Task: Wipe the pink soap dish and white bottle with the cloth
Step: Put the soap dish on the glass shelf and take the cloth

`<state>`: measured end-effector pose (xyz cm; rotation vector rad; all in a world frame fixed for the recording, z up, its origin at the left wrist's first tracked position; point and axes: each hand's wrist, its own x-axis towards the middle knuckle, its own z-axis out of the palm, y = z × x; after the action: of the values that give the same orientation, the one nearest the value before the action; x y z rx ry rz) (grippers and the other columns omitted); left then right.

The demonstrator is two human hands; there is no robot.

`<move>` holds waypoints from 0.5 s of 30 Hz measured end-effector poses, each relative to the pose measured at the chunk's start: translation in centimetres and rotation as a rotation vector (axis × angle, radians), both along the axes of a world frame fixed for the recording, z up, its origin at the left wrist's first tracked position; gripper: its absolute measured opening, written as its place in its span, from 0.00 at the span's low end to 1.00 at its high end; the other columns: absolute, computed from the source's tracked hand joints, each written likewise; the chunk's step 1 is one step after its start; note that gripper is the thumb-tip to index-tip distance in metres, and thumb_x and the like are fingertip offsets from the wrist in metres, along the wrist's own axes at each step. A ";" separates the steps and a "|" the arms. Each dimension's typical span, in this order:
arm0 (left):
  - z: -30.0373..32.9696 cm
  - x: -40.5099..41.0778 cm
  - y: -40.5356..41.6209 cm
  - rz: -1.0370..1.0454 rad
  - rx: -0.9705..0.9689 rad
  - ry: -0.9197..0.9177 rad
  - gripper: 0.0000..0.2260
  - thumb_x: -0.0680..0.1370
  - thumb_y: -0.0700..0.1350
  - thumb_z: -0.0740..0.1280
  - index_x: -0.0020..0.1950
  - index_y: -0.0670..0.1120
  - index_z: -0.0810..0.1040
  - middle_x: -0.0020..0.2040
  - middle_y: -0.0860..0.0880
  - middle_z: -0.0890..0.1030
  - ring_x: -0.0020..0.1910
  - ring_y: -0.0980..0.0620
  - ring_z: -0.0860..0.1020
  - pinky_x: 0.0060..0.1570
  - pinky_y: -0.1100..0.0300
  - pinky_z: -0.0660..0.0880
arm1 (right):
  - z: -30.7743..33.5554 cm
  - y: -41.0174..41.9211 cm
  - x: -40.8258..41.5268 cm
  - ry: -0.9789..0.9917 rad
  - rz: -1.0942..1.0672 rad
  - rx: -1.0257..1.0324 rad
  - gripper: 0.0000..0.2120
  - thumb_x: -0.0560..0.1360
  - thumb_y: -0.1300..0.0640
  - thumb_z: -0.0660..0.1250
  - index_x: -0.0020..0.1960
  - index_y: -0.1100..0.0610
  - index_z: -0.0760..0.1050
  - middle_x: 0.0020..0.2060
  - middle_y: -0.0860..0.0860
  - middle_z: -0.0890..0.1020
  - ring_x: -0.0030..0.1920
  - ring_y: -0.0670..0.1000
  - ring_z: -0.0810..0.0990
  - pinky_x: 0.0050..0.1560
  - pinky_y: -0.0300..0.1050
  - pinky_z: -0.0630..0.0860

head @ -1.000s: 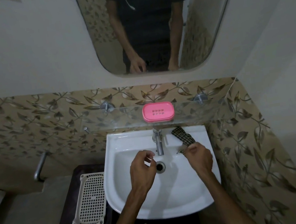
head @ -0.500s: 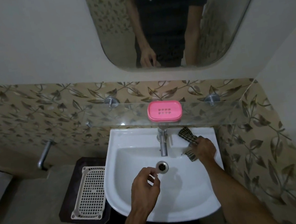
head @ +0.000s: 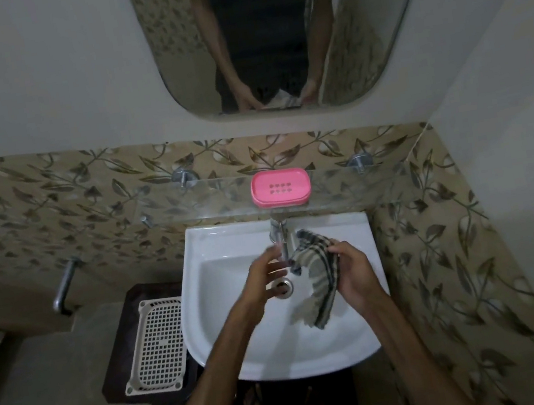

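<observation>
Over the white sink point(head: 354, 335), the right hand point(head: 355, 272) is closed around a checked cloth point(head: 318, 274), which hangs from its grip toward 6 o'clock above the basin. The left hand point(head: 264, 286) hovers at the cloth's 9 o'clock, blurred, fingers loosely spread and holding nothing, just above the drain point(head: 283, 286). The tap point(head: 279, 238) stands just beyond both hands at 12 o'clock. Farther at 12 o'clock, well apart from the hands, the pink soap dish point(head: 280, 188) sits flat on the glass shelf point(head: 360, 185). A mirror point(head: 184, 76) hangs above.
</observation>
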<state>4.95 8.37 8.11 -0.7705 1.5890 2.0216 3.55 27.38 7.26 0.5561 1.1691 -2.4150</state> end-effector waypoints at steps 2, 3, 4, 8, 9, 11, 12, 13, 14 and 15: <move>1.1 -1.4 -1.1 -0.114 0.152 -0.060 0.24 0.75 0.60 0.73 0.60 0.43 0.83 0.51 0.42 0.86 0.50 0.42 0.85 0.53 0.42 0.83 | 0.8 -0.9 1.1 0.005 0.094 -0.101 0.13 0.74 0.60 0.66 0.54 0.63 0.84 0.50 0.62 0.87 0.48 0.60 0.86 0.47 0.51 0.83; 1.5 -1.9 -1.5 -0.172 0.183 -0.031 0.22 0.74 0.59 0.74 0.59 0.43 0.84 0.51 0.43 0.86 0.49 0.43 0.85 0.52 0.42 0.84 | 1.0 -1.3 1.6 -0.005 0.132 -0.144 0.15 0.74 0.59 0.68 0.58 0.64 0.83 0.51 0.63 0.87 0.47 0.60 0.87 0.45 0.51 0.84; 2.0 -2.3 -1.7 -0.223 0.181 0.006 0.20 0.73 0.56 0.76 0.58 0.44 0.84 0.51 0.43 0.86 0.49 0.44 0.84 0.50 0.44 0.84 | 1.2 -1.6 1.9 -0.008 0.158 -0.178 0.18 0.74 0.58 0.70 0.61 0.64 0.82 0.52 0.64 0.86 0.47 0.61 0.87 0.45 0.52 0.84; 4.0 -3.5 -2.3 -0.242 -0.142 0.180 0.15 0.71 0.43 0.78 0.53 0.35 0.85 0.46 0.39 0.87 0.45 0.43 0.83 0.45 0.53 0.79 | 1.0 -1.9 2.6 0.006 0.246 -0.131 0.25 0.70 0.57 0.77 0.64 0.65 0.80 0.59 0.64 0.83 0.56 0.61 0.84 0.62 0.56 0.78; 4.6 -3.7 -2.6 -0.251 -0.207 0.254 0.12 0.73 0.41 0.77 0.51 0.35 0.85 0.46 0.40 0.88 0.44 0.44 0.84 0.46 0.54 0.79 | 0.8 -1.8 2.8 0.017 0.287 -0.114 0.25 0.71 0.58 0.76 0.66 0.65 0.79 0.61 0.65 0.82 0.59 0.62 0.82 0.65 0.58 0.75; 6.0 -3.8 -3.0 -0.315 -0.266 0.400 0.07 0.75 0.39 0.75 0.50 0.36 0.86 0.46 0.43 0.89 0.43 0.49 0.86 0.43 0.58 0.81 | 0.3 -1.4 3.3 0.058 0.396 -0.043 0.25 0.74 0.60 0.72 0.69 0.66 0.76 0.64 0.65 0.80 0.63 0.63 0.80 0.69 0.60 0.73; 6.8 -3.7 -3.1 -0.360 -0.293 0.460 0.06 0.76 0.40 0.75 0.50 0.38 0.86 0.45 0.44 0.89 0.43 0.50 0.87 0.41 0.60 0.81 | 0.1 -1.3 3.5 0.073 0.445 0.010 0.24 0.74 0.62 0.72 0.69 0.66 0.76 0.64 0.65 0.81 0.63 0.63 0.81 0.69 0.59 0.74; 7.5 -3.5 -3.1 -0.393 -0.319 0.510 0.06 0.76 0.40 0.75 0.50 0.39 0.86 0.45 0.45 0.89 0.44 0.49 0.87 0.40 0.61 0.81 | 0.0 -1.4 3.6 0.079 0.479 0.069 0.23 0.74 0.65 0.71 0.69 0.66 0.77 0.64 0.64 0.82 0.64 0.63 0.81 0.69 0.58 0.76; 8.0 -3.4 -3.2 -0.400 -0.335 0.544 0.06 0.76 0.41 0.75 0.50 0.39 0.86 0.45 0.45 0.89 0.45 0.48 0.87 0.40 0.60 0.82 | -0.3 -1.4 3.8 0.087 0.505 0.129 0.21 0.74 0.67 0.71 0.67 0.65 0.79 0.65 0.64 0.82 0.64 0.62 0.82 0.70 0.58 0.76; 8.3 -3.4 -3.3 -0.386 -0.341 0.572 0.06 0.76 0.41 0.75 0.50 0.39 0.86 0.45 0.45 0.88 0.45 0.48 0.87 0.41 0.60 0.82 | -0.6 -1.4 3.9 0.094 0.521 0.177 0.20 0.75 0.68 0.70 0.66 0.64 0.80 0.65 0.63 0.83 0.65 0.62 0.81 0.71 0.59 0.74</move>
<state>1.52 5.05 16.37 0.0466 2.2301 1.7884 7.42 25.97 6.66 0.1563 1.3743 -1.9220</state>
